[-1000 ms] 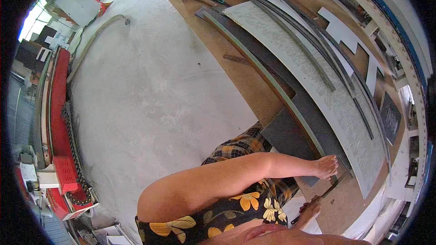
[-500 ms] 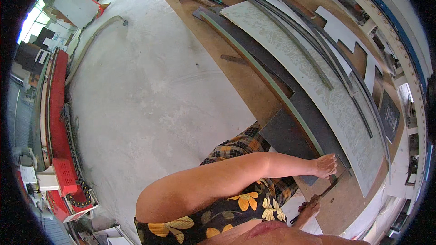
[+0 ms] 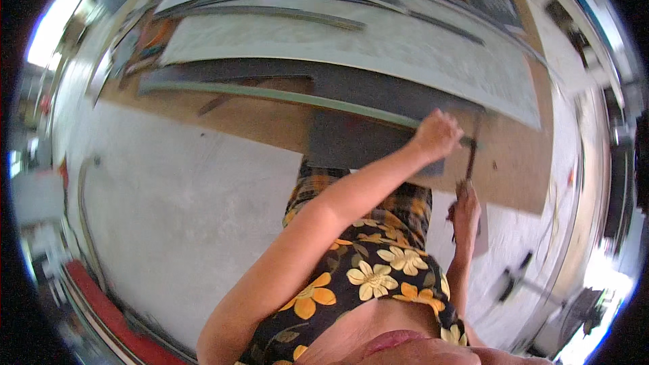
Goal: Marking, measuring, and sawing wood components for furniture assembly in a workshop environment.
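My left hand (image 3: 436, 136) reaches across the brown workbench (image 3: 250, 122) and rests, fingers curled, on the pale-green edge of a long dark grey strip (image 3: 324, 81). Just below that hand a dark grey rectangular panel (image 3: 351, 142) overhangs the bench's near edge. My right hand (image 3: 466, 206) sits lower and to the right, closed around a thin dark tool (image 3: 471, 155) that points up toward the left hand. My flowered and checked clothing fills the lower middle.
A large pale speckled sheet (image 3: 378, 47) and several thin curved grey strips (image 3: 270, 12) lie farther back on the bench. Small tools clutter the far left end (image 3: 145, 44). Concrete floor (image 3: 176, 216) spreads left; a red machine edge (image 3: 115, 311) and a dark stand (image 3: 514, 280) flank me.
The view has swung round, so the bench now runs across the top. My left hand, flat on the panel before, is now curled at the strip's edge. The right hand with its tool has risen into view.
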Action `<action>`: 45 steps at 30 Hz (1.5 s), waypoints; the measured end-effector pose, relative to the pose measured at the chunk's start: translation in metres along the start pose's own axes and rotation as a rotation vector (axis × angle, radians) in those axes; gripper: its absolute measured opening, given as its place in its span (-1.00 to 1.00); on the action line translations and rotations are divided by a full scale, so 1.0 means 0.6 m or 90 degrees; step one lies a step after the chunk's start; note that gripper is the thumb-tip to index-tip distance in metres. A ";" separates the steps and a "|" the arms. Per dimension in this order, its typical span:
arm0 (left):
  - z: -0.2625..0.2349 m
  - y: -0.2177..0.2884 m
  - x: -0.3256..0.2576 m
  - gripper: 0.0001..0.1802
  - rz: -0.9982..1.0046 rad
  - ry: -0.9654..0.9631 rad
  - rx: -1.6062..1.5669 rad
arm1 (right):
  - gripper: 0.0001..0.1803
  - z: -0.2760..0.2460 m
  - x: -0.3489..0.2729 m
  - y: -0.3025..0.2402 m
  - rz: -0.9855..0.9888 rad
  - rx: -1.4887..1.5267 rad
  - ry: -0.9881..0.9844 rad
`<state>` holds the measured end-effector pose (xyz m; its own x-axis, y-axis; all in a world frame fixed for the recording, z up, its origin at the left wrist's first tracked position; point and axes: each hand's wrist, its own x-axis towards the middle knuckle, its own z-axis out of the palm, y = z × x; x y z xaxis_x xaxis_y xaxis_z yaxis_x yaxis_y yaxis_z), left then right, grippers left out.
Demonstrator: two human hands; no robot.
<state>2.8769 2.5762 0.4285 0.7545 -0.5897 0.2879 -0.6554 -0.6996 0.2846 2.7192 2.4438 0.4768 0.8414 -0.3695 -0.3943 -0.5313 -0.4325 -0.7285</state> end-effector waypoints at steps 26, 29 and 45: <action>-0.014 0.006 0.008 -0.59 -0.027 -0.042 0.016 | -0.76 0.008 0.007 0.025 -0.115 -0.216 0.082; -0.017 0.010 0.007 -0.65 -0.022 -0.033 0.019 | -0.76 0.010 0.011 0.030 -0.098 -0.211 0.074; -0.014 0.009 0.012 -0.62 -0.007 -0.023 0.011 | -0.69 0.010 -0.025 0.028 -0.040 -0.145 0.036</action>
<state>2.8786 2.5719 0.4398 0.7625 -0.5964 0.2509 -0.6468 -0.7124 0.2723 2.6984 2.4468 0.4672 0.8702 -0.3790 -0.3149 -0.4918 -0.6281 -0.6030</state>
